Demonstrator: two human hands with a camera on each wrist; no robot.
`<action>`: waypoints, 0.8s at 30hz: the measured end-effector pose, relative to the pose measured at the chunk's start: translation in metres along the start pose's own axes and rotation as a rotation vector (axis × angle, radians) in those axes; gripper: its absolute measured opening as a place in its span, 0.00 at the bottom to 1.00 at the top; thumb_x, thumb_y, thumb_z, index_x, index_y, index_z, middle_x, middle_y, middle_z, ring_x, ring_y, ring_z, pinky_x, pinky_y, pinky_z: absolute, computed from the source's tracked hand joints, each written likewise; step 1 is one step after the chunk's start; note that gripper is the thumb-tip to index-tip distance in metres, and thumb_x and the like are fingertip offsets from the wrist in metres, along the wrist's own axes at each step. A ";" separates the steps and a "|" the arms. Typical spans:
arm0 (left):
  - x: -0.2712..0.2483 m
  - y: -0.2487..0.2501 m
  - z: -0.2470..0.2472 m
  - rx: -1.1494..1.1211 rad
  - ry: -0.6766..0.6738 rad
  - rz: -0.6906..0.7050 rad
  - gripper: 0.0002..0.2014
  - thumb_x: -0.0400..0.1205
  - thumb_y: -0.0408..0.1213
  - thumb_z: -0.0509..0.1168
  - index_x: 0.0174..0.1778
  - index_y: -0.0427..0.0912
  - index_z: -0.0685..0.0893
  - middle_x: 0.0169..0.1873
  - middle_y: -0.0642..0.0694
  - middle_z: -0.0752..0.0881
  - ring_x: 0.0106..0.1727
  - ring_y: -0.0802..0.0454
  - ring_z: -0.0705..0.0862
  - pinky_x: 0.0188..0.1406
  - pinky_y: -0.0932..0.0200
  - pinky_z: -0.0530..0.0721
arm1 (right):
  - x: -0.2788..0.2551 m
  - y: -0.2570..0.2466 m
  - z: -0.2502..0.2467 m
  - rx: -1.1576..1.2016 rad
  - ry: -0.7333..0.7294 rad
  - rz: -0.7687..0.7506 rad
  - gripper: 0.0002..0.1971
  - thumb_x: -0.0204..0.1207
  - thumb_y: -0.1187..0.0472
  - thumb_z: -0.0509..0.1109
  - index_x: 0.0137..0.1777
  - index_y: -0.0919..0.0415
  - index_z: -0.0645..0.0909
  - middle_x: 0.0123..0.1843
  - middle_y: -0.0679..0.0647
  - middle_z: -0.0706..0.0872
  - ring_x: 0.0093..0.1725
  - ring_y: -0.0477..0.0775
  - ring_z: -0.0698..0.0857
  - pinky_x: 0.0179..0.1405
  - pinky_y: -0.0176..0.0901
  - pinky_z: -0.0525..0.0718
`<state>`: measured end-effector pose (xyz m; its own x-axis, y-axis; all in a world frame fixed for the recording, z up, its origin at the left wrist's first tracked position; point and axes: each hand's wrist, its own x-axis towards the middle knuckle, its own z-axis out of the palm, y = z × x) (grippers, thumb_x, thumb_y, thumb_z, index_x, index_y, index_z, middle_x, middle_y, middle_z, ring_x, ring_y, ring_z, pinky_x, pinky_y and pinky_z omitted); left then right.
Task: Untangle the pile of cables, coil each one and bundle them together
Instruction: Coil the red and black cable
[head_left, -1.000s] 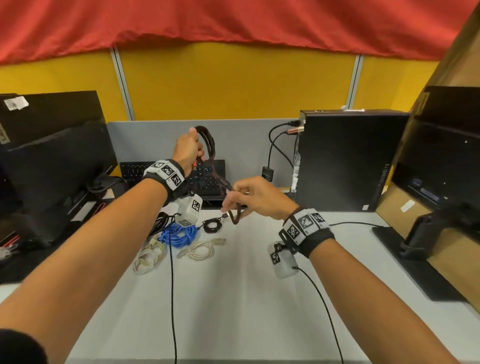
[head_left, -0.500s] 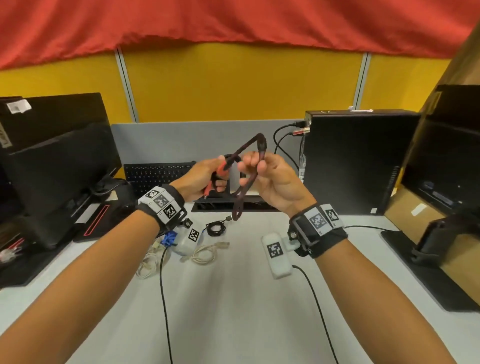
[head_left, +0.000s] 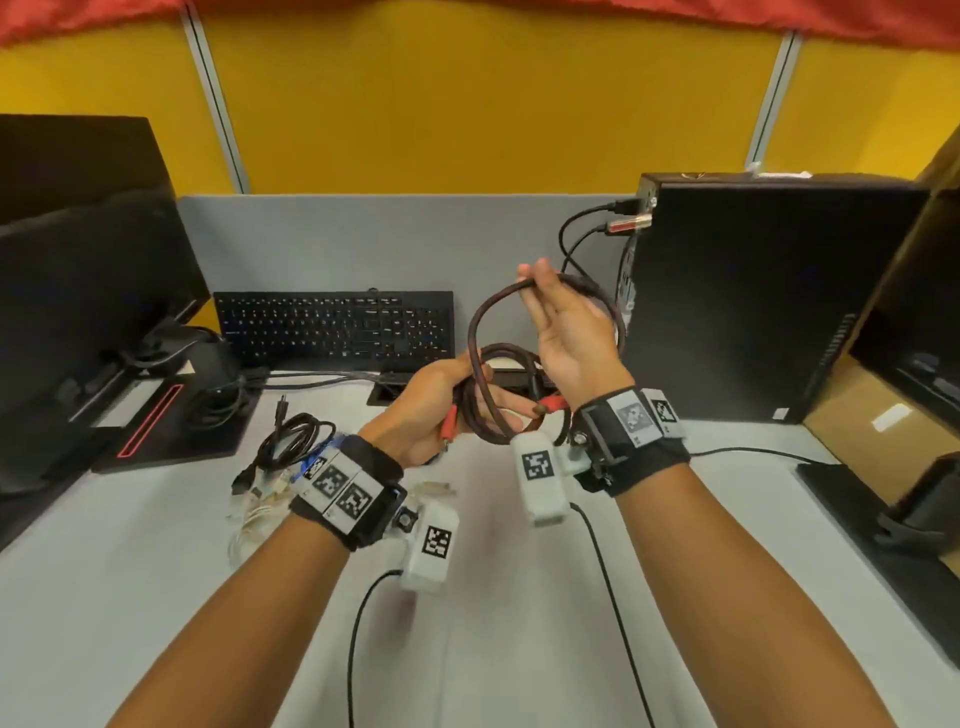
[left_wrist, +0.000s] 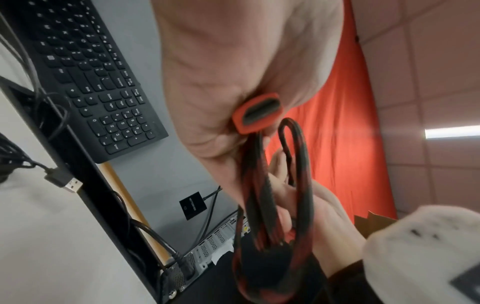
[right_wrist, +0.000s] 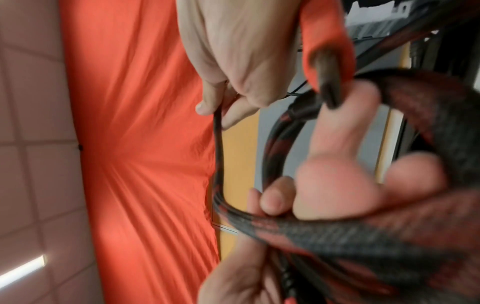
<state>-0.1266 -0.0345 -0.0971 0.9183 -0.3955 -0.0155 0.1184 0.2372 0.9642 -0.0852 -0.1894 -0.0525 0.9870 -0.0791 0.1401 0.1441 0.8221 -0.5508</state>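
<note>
A red-and-black braided cable (head_left: 474, 325) with red plugs (head_left: 554, 402) hangs in round loops between my hands above the desk. My left hand (head_left: 467, 395) grips the bottom of the loops with one red plug (left_wrist: 257, 113) against its palm. Higher and to the right, my right hand (head_left: 535, 280) pinches the top of the newest loop between thumb and fingers. The braided cable (right_wrist: 337, 232) runs across the right wrist view, blurred. On the desk at left lie a black USB cable (head_left: 296, 436), a blue cable (head_left: 310, 460) mostly hidden by my left wrist, and white cables (head_left: 254, 512).
A black keyboard (head_left: 332, 327) leans at the back partition. A black PC tower (head_left: 769, 296) with plugged cables stands right of my hands. A monitor (head_left: 78, 291) is at the left, a monitor stand (head_left: 883, 525) at the right. Wrist-camera cords trail over the near desk.
The right hand has risen above the left, drawing the cable into a rounder, larger loop. The left hand has dropped a little with the gathered loops.
</note>
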 end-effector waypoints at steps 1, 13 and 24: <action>0.006 -0.004 -0.003 -0.012 0.028 -0.011 0.25 0.94 0.47 0.46 0.41 0.39 0.81 0.43 0.25 0.90 0.35 0.38 0.92 0.33 0.54 0.89 | 0.005 0.002 -0.005 0.037 0.020 0.008 0.01 0.80 0.74 0.72 0.48 0.71 0.83 0.44 0.63 0.92 0.51 0.56 0.92 0.57 0.47 0.91; 0.034 0.022 -0.037 -0.106 0.088 0.063 0.30 0.82 0.70 0.49 0.36 0.45 0.73 0.24 0.51 0.66 0.16 0.58 0.60 0.16 0.63 0.62 | 0.021 0.023 -0.086 -1.412 -0.214 -0.066 0.13 0.78 0.50 0.79 0.52 0.59 0.88 0.44 0.52 0.93 0.43 0.49 0.93 0.51 0.58 0.93; 0.037 0.027 -0.034 0.071 -0.119 0.049 0.31 0.73 0.75 0.55 0.35 0.45 0.71 0.18 0.51 0.66 0.14 0.59 0.58 0.14 0.66 0.55 | 0.033 0.010 -0.098 -1.539 0.224 -0.716 0.19 0.79 0.57 0.77 0.34 0.58 0.70 0.31 0.47 0.77 0.30 0.52 0.82 0.34 0.56 0.87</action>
<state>-0.0767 -0.0124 -0.0807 0.8704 -0.4888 0.0594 0.0437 0.1968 0.9795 -0.0445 -0.2388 -0.1338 0.6704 -0.3440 0.6574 0.3269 -0.6584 -0.6779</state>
